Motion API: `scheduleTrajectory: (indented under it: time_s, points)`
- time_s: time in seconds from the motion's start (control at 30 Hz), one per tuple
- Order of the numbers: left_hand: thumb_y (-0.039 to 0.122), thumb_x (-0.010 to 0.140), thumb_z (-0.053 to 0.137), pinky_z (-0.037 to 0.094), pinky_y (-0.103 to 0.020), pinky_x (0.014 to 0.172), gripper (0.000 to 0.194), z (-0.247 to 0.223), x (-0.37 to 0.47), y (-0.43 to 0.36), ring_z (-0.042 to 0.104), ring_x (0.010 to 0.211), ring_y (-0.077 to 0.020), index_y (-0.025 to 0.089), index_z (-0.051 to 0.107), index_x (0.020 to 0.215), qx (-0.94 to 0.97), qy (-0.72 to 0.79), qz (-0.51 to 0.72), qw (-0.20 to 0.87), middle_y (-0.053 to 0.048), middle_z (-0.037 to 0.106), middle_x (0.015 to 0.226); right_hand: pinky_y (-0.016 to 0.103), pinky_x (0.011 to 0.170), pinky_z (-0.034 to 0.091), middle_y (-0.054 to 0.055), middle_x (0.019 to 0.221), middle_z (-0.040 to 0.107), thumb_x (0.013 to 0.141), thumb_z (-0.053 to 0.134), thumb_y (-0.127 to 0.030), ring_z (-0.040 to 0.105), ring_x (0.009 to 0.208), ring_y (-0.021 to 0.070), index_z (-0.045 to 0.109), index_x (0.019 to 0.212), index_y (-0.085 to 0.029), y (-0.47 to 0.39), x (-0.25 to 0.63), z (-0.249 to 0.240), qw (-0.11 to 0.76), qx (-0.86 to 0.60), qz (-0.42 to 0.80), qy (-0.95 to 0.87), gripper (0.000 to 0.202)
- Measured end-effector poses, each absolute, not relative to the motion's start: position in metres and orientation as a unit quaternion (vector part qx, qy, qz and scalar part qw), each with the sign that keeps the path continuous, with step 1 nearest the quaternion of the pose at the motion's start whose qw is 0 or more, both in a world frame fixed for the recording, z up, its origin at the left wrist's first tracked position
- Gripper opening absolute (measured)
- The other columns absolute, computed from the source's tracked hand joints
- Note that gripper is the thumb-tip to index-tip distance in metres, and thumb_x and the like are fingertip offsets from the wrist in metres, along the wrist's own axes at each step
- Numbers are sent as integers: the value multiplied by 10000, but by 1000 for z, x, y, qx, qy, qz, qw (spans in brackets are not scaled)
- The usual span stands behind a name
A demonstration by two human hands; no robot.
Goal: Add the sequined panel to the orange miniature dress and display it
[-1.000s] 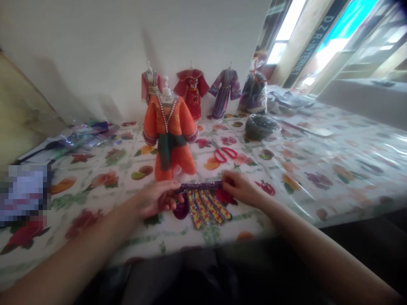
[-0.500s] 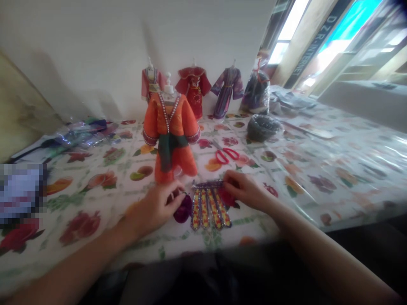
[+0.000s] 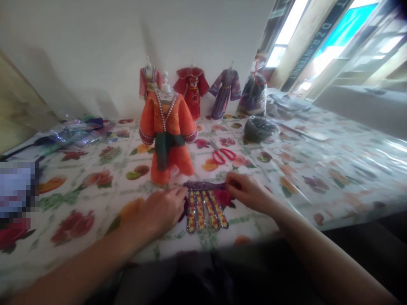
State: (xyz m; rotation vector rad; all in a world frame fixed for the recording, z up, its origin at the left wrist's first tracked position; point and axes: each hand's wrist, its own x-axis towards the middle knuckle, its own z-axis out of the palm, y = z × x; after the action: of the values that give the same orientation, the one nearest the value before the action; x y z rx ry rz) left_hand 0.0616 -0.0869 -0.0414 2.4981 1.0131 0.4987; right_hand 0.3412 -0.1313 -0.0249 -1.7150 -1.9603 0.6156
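A small purple band with several yellow-and-red sequinned strips (image 3: 205, 205) lies flat on the flowered tablecloth (image 3: 95, 199) near the front edge. My left hand (image 3: 159, 212) rests on its left end, fingers pressing the band. At the right end, my right hand (image 3: 249, 192) pinches the band. Just behind the piece stands a small mannequin in an orange robe with a dark green sash (image 3: 167, 135). A dark purple scrap under my left hand is mostly hidden.
Red-handled scissors (image 3: 224, 154) lie behind my right hand. A dark coil (image 3: 259, 127) sits further back. Three small costumed mannequins (image 3: 192, 91) and a wrapped one (image 3: 254, 93) line the wall. Shiny fabric scraps (image 3: 79, 131) lie at the back left.
The band was held up between both hands; it now lies flat on the cloth. My left hand has moved down onto its left end.
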Motion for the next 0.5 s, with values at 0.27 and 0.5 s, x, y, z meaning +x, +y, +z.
scheduleTrajectory:
  time_s: [0.27,0.5]
  points:
    - [370,922,560,469,-361,726,316,-39,43,-84,689,814,-274,261,698,1185,872,392,197,218,-99,758,953,291,579,352,6,652,573,838,520,-223,503,604,148,497,714,-210,-116,351,-38,196,-649,228,-699,126]
    - [285,937,472,384,-319,617,231,-11,81,-63,640,680,-211,171,664,883,862,463,128,162,-92,712,818,280,584,364,5,657,588,851,515,-223,517,606,139,510,724,-203,-117,352,-39,187,-642,233,-706,129]
